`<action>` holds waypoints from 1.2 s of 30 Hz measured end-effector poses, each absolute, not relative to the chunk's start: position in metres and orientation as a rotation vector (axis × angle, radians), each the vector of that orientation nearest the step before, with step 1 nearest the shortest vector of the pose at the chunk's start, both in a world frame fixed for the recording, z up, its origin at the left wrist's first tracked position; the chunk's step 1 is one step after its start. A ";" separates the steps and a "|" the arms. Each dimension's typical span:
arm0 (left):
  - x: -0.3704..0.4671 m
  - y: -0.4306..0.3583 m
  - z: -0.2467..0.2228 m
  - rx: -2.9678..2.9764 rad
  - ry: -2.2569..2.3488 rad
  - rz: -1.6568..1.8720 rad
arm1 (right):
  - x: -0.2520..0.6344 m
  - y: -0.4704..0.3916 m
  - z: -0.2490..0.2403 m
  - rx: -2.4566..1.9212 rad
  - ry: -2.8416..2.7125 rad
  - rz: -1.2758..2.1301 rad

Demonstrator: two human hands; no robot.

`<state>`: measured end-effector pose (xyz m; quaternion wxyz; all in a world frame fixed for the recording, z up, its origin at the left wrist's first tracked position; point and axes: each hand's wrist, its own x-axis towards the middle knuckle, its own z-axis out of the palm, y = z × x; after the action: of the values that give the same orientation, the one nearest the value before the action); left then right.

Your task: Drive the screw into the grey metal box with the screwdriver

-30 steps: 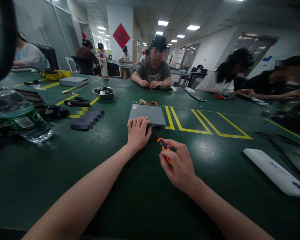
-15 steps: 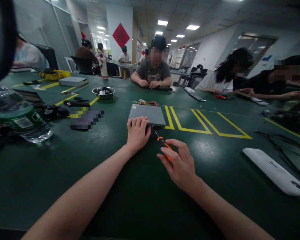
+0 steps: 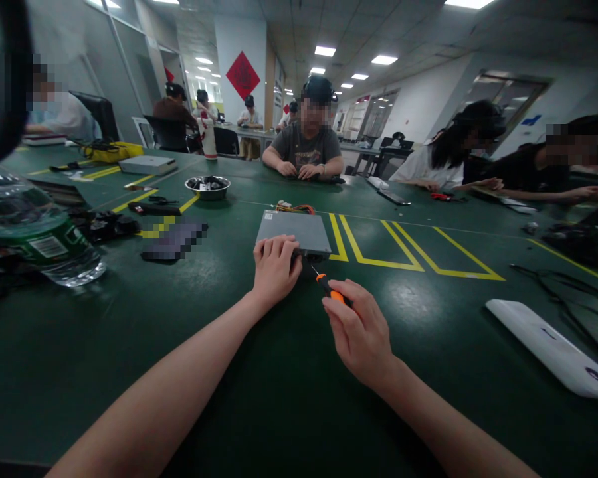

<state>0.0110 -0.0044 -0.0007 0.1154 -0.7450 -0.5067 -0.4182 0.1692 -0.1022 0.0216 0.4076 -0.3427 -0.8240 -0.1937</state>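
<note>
A flat grey metal box [image 3: 299, 230] lies on the green table, with coloured wires [image 3: 295, 208] at its far edge. My left hand [image 3: 275, 271] rests on the box's near left part, fingers bent over its top and the thumb at the near side. In my right hand [image 3: 356, 322] is an orange and black screwdriver [image 3: 329, 287], held between thumb and fingers. Its thin shaft points at the near side of the box; whether the tip touches is too small to tell.
On the left stand a water bottle [image 3: 44, 232] and a metal bowl [image 3: 207, 187] of small dark parts, with a dark pixelated item [image 3: 174, 240] between them. A white device [image 3: 548, 345] and black cables lie right. People sit around the table.
My right hand's fingers have closed in around the screwdriver handle, and the hand has shifted slightly right. My left hand stays on the box. The view has tilted a little.
</note>
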 end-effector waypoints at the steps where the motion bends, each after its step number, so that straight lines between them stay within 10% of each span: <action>1: 0.011 -0.004 -0.001 -2.184 -1.482 -1.225 | 0.169 -0.102 0.022 -0.856 -2.076 -0.470; 36: 0.011 -0.005 0.000 -2.200 -1.481 -1.224 | 0.167 -0.102 0.020 -0.838 -2.038 -0.452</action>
<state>0.0107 -0.0049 0.0002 0.1101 -0.7485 -0.5041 -0.4165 0.1673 -0.1021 0.0198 0.4315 -0.3363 -0.8172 -0.1814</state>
